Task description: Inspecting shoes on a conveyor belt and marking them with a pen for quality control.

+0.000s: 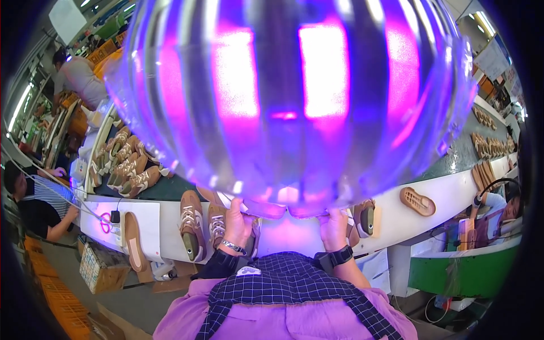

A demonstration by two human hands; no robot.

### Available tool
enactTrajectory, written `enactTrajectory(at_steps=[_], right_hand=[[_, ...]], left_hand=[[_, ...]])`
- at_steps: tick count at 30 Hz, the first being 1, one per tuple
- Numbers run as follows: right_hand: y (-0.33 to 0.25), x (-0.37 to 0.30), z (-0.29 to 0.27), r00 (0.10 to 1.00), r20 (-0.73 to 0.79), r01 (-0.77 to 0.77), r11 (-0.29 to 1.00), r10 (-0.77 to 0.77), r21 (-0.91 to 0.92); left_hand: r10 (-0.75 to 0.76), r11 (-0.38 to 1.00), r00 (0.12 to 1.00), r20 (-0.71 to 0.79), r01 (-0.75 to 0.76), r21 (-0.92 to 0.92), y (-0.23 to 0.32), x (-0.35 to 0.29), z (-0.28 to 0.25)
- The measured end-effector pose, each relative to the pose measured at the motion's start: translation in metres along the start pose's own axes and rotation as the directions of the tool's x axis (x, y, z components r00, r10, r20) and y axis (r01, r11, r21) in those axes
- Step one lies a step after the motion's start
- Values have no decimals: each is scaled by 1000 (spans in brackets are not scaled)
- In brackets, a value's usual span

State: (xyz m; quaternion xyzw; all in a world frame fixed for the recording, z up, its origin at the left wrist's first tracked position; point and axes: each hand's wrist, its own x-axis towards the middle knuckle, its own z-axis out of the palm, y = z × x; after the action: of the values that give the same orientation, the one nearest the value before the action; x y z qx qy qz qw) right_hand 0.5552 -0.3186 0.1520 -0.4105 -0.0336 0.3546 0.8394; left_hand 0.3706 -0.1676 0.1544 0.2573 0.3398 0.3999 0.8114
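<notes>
A large ribbed see-through cover (283, 153), glowing purple and pink, fills the upper middle and hides much of what lies behind it. My left hand (238, 225) is closed at its lower edge on a pale shoe sole (266, 211) whose rounded end shows. Opposite it, my right hand (334, 228) grips a similar sole (306, 212); the rest of both soles is hidden. Beside my left wrist stand a brown shoe with white laces (192, 224) and a second laced shoe (216, 222). Just right of my right hand is another brown shoe (364, 217).
A brown outsole (417, 202) lies on the white bench (391, 226) at the right, and a tan sole (134, 241) at its left end. Many shoes (133, 164) crowd the green belt behind. One person (37, 198) sits at the left, another (501, 215) at the right.
</notes>
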Motion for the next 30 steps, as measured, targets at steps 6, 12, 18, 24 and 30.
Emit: enactTrajectory(at_steps=[6, 12, 18, 24, 30], right_hand=[[-21, -9, -4, 984, 132, -135, 980, 116, 145], [-25, -10, -13, 920, 223, -371, 902, 323, 222], [-36, 96, 2, 918, 264, -351, 914, 295, 201], [-74, 272, 95, 874, 465, -195, 978, 140, 72], [-83, 246, 63, 888, 458, 218, 905, -29, -365]], left_hand=[[-9, 998, 976, 217, 23, -60, 17, 34, 16], [-62, 997, 956, 286, 69, -17, 29, 151, 26], [64, 944, 991, -115, -23, 330, -6, 127, -2], [264, 736, 953, -147, -101, 669, -7, 42, -20], [253, 745, 947, -198, -61, 664, 2, -7, -60]])
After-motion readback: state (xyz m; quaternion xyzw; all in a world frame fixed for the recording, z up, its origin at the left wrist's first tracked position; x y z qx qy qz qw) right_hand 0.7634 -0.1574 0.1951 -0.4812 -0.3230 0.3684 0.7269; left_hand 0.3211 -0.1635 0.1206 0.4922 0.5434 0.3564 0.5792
